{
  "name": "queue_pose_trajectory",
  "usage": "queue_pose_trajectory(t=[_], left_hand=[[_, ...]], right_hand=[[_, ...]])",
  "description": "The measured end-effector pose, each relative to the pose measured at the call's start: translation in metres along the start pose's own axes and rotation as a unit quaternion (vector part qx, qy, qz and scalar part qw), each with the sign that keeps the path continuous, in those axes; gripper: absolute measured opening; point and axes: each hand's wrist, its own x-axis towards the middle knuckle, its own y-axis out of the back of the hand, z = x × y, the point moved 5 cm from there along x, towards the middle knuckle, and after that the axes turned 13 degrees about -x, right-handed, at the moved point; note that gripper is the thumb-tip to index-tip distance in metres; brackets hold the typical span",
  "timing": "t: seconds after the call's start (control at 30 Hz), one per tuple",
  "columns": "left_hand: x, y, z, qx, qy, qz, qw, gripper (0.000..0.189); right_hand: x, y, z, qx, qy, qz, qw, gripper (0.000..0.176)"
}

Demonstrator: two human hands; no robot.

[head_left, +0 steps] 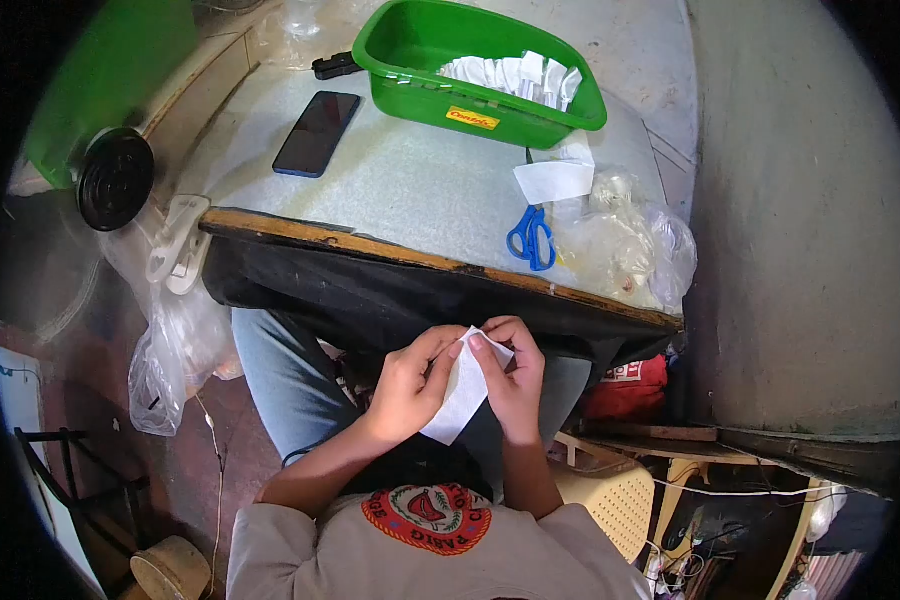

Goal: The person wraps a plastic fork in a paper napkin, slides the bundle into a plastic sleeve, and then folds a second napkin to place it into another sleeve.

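A white piece of paper or cloth (457, 402) is held over my lap, just below the table's front edge. My left hand (410, 385) pinches its upper left side between thumb and fingers. On the other side, my right hand (515, 380) grips the top right part, the thumb pressed on its face. Both hands are close together near the piece's top corner, and its lower end hangs free. Blue-handled scissors (533, 240) lie on the table (400, 195), beside more white pieces (554, 182).
A green basin (410, 98) holds several folded white pieces (530, 75). Left of it lies a dark phone (317, 134). Clear plastic bags (620, 245) rest at the table's right. Another plastic bag (160, 375) hangs at the left, below a black round lid (116, 179).
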Motion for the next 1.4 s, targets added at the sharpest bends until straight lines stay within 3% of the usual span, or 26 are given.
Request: queue_pose_trajectory(t=[0.27,0.73,0.97,1.03,1.13,1.4], left_hand=[[0.003,-0.002,-0.003,-0.051,0.035,-0.018,0.998,0.021],[0.001,0.000,-0.003,-0.019,-0.011,-0.027,0.999,0.030],[0.002,0.000,-0.001,-0.018,-0.033,-0.035,0.999,0.022],[0.003,-0.002,0.001,0.021,-0.077,-0.093,0.993,0.023],[0.004,0.000,0.003,-0.003,-0.050,-0.093,0.994,0.030],[0.009,0.007,0.004,0.004,-0.058,-0.069,0.996,0.038]], right_hand=[[-0.001,0.000,-0.004,0.002,0.012,0.030,0.999,0.017],[0.000,0.002,-0.002,0.066,-0.028,0.041,0.997,0.025],[0.003,0.003,-0.003,0.058,-0.025,0.032,0.997,0.025],[0.004,0.004,0.000,0.071,-0.042,0.021,0.996,0.025],[0.006,0.008,0.011,0.142,-0.075,-0.015,0.987,0.023],[0.007,0.015,0.009,0.131,-0.092,-0.101,0.982,0.019]])
